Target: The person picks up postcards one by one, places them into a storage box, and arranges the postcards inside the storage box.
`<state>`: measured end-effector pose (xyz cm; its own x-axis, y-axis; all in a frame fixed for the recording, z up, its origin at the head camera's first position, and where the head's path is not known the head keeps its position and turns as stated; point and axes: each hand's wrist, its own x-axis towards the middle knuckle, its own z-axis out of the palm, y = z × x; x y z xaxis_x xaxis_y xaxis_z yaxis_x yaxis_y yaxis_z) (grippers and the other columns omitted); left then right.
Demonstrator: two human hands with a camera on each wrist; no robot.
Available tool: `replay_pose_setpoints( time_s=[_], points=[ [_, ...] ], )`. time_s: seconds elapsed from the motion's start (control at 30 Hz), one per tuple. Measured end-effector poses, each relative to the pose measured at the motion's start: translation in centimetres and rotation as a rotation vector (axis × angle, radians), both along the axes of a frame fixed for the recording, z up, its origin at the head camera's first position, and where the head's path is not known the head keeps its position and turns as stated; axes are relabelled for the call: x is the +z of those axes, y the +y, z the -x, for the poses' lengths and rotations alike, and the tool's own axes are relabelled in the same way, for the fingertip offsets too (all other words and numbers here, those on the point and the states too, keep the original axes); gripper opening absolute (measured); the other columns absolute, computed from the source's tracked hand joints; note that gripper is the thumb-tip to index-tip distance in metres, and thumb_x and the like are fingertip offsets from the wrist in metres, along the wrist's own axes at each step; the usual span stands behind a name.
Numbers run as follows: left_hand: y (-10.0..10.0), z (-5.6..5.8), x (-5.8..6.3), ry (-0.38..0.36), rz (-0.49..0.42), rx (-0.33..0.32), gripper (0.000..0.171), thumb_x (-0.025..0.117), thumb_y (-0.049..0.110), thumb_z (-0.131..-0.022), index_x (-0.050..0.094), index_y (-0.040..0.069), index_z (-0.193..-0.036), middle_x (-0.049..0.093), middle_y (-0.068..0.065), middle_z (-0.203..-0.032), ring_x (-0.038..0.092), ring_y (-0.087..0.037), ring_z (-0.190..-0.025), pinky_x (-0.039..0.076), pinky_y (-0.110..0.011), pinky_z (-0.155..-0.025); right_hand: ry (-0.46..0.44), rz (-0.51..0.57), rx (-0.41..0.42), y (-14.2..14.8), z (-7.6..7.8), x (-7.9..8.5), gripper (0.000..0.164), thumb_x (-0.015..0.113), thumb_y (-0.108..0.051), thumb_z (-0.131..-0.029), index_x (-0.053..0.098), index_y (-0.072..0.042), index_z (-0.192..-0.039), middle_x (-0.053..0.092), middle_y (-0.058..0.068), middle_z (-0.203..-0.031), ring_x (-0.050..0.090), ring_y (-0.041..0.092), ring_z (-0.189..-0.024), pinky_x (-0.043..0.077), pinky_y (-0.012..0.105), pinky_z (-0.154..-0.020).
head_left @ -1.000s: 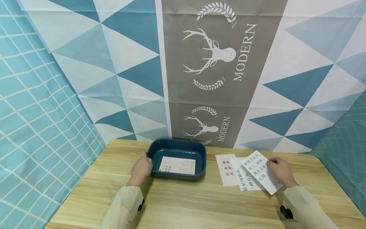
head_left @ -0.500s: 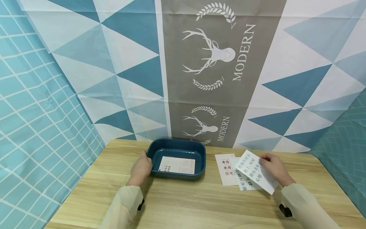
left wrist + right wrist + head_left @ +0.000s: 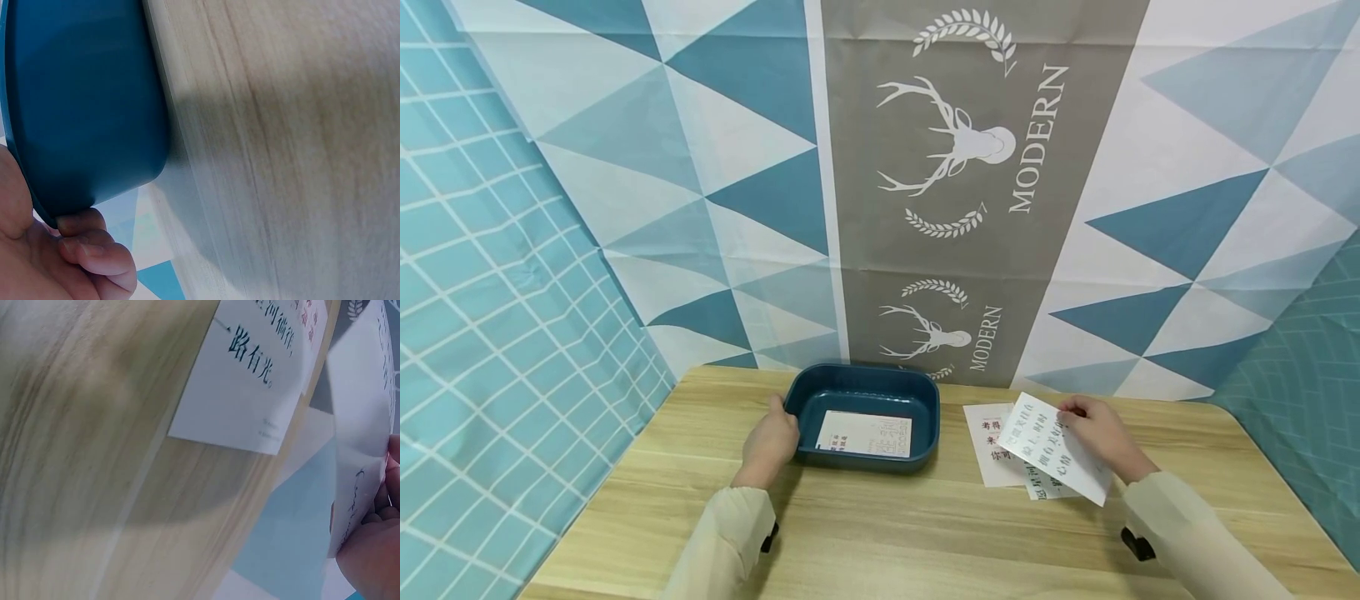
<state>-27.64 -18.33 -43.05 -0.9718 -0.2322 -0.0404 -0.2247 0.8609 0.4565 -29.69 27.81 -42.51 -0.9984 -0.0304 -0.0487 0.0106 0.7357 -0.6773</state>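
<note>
A dark blue rectangular tray stands on the table, a pale card with printed characters lying inside it. My left hand grips its left rim; the left wrist view has the thumb and curled fingers around that edge. Between thumb and fingers, my right hand pinches a white card printed in black, held tilted above the table. Under it lie a red-lettered card and another black-lettered card, overlapping and partly hidden by the held one.
The wooden table backs onto a wall hanging of blue and white triangles with a grey deer panel. Blue tile-patterned sheets close off the left and right sides. Black wrist straps show at the cuffs.
My right hand has carried the pinched card leftward, so it now covers more of the two cards beneath. The left hand and tray have stayed in place.
</note>
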Motion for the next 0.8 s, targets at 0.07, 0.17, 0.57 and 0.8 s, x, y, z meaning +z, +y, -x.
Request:
replay_pose_setpoints(
  time_s=[0.07, 0.17, 0.57, 0.8],
  points=[
    [0.0, 0.0, 0.0, 0.000, -0.001, 0.002, 0.039, 0.029, 0.018, -0.097, 0.028, -0.004, -0.129, 0.063, -0.017, -0.068, 0.054, -0.024, -0.055, 0.043, -0.039, -0.052, 0.012, -0.010, 0.016, -0.3, 0.0, 0.1, 0.031, 0.045, -0.015, -0.094, 0.056, 0.006, -0.113, 0.060, 0.021, -0.105, 0.054, 0.026, -0.089, 0.041, 0.037, -0.076],
    [0.0, 0.0, -0.1, 0.000, -0.003, 0.006, 0.039, 0.029, 0.018, -0.097, 0.029, -0.004, -0.129, 0.063, -0.017, -0.068, 0.054, -0.024, -0.056, 0.043, -0.039, -0.052, 0.026, -0.020, 0.041, -0.7, 0.1, 0.3, 0.030, 0.046, -0.014, -0.093, 0.057, 0.007, -0.112, 0.060, 0.020, -0.105, 0.054, 0.026, -0.090, 0.041, 0.037, -0.077],
    [-0.1, 0.1, -0.1, -0.002, 0.001, -0.001, 0.037, 0.028, 0.017, -0.096, 0.029, -0.003, -0.128, 0.063, -0.018, -0.071, 0.055, -0.025, -0.058, 0.043, -0.041, -0.053, 0.073, -0.059, 0.097, -2.2, 0.5, 0.9, 0.025, 0.049, -0.013, -0.092, 0.060, 0.004, -0.106, 0.062, 0.017, -0.099, 0.054, 0.025, -0.086, 0.039, 0.034, -0.074],
    [-0.1, 0.1, -0.2, 0.010, 0.003, -0.001, 0.036, 0.029, 0.017, -0.096, 0.030, -0.003, -0.126, 0.063, -0.018, -0.070, 0.055, -0.025, -0.057, 0.043, -0.040, -0.052, 0.082, -0.057, 0.116, -2.9, 0.9, 1.2, 0.021, 0.050, -0.012, -0.091, 0.061, 0.002, -0.101, 0.063, 0.014, -0.095, 0.054, 0.022, -0.083, 0.038, 0.031, -0.072]
  ],
)
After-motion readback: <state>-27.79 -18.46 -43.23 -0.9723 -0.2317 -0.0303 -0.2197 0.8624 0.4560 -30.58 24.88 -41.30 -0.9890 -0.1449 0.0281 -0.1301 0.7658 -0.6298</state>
